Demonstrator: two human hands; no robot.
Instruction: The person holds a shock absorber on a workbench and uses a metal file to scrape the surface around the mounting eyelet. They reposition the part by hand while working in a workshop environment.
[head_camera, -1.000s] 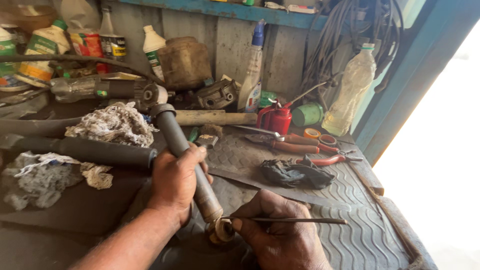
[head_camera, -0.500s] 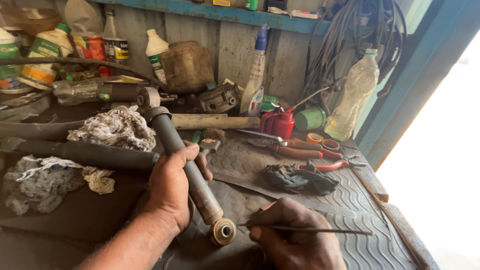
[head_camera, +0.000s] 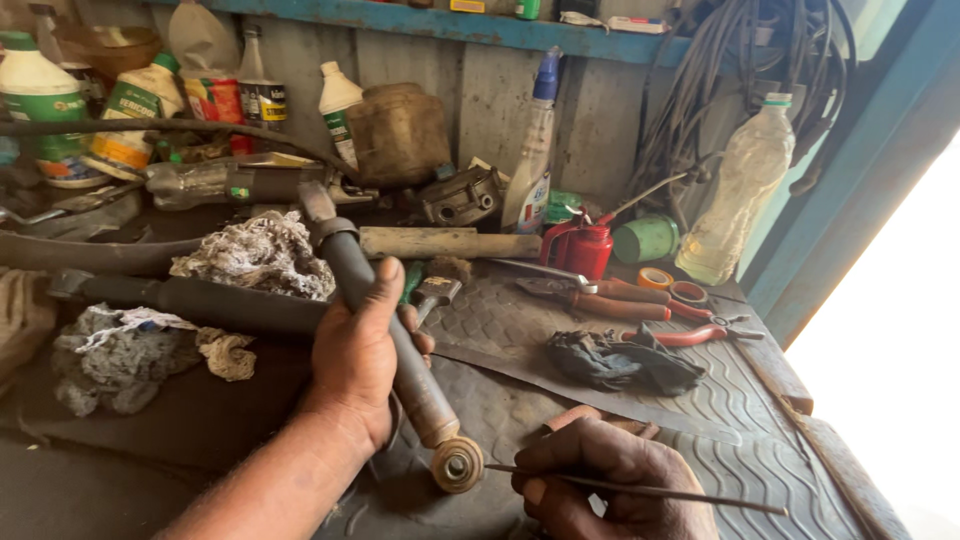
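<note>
My left hand grips a long dark shock absorber around its middle, holding it slanted over the workbench with its round eye bushing at the near end. My right hand pinches a thin metal rod, held nearly level, its tip just right of the bushing. Whether the tip touches the bushing is unclear.
A ribbed rubber mat covers the bench. On it lie a dark rag, orange-handled pliers, tape rolls, a red oil can and a wooden handle. Cotton waste and another black tube lie left. Bottles line the back wall.
The view moved closer and lower. My right hand drew the rod slightly back from the bushing, then held its tip beside it. My left hand kept its grip on the shock absorber.
</note>
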